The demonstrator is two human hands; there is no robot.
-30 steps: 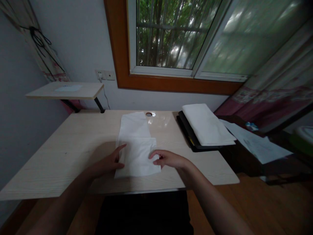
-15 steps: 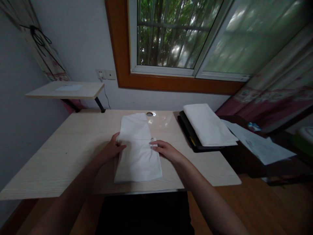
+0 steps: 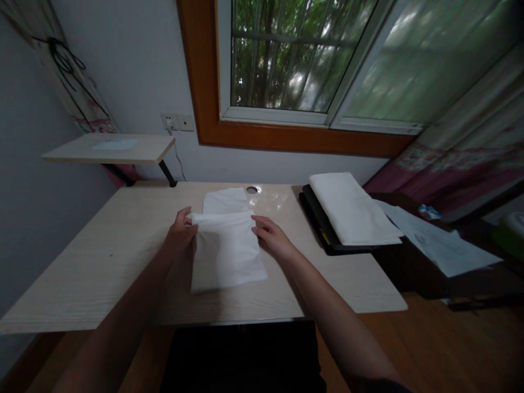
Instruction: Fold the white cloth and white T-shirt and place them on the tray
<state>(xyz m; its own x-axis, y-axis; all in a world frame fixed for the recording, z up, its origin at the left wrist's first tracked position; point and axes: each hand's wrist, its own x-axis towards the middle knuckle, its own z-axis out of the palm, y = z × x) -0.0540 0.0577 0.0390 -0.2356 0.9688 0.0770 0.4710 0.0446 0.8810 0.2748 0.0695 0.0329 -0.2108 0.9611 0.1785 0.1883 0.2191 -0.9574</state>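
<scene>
Left hand (image 3: 180,230): fingers closed narrow, holding upper left corner of white cloth (image 3: 225,254), thumb on near face. Right hand (image 3: 273,237): fingers hold opposite corner in same narrow pinch. Cloth at centre of frame; how high its edge is lifted, view does not show well. Pale table (image 3: 123,245) beneath. Right of frame: folded white stack (image 3: 354,210) on flat black item (image 3: 321,221). Upper left: small shelf (image 3: 143,148).
</scene>
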